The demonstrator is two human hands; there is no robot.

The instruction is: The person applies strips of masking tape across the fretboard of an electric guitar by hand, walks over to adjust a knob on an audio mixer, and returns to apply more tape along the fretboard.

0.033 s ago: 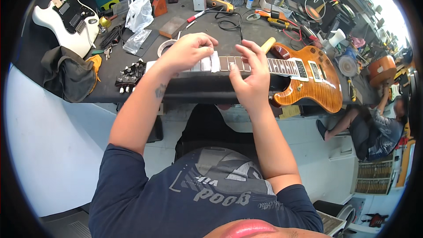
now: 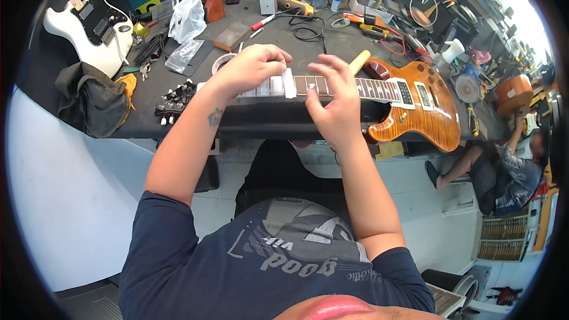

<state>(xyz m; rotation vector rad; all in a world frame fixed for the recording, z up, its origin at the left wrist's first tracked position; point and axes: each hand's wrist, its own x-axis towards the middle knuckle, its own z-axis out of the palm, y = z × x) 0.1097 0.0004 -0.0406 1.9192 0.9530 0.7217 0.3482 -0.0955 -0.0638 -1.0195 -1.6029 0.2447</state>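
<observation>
An amber electric guitar (image 2: pixel 441 115) lies across the bench, its headstock (image 2: pixel 173 105) at the left. Pale tape strips (image 2: pixel 289 85) cover part of the fretboard toward the headstock; bare dark frets (image 2: pixel 376 89) show nearer the body. My left hand (image 2: pixel 255 66) is over the taped part, thumb and fingers curled together near the last strip's upper end. Whatever those fingers pinch, if anything, is hidden. Above the bare frets, just right of the tape, my right hand (image 2: pixel 339 104) has its fingers spread and holds nothing I can see.
Behind my left hand lie a tape roll (image 2: pixel 220 63) and a brown block (image 2: pixel 232 37). A white guitar body (image 2: pixel 77 26) and dark cloth (image 2: pixel 95 98) occupy the bench's left. Tools and cables (image 2: pixel 379 29) crowd the back right. Another person (image 2: pixel 510 172) sits at far right.
My right hand has shifted slightly left, its fingers still spread. My left hand has barely moved over the tape. The guitar has stayed in place.
</observation>
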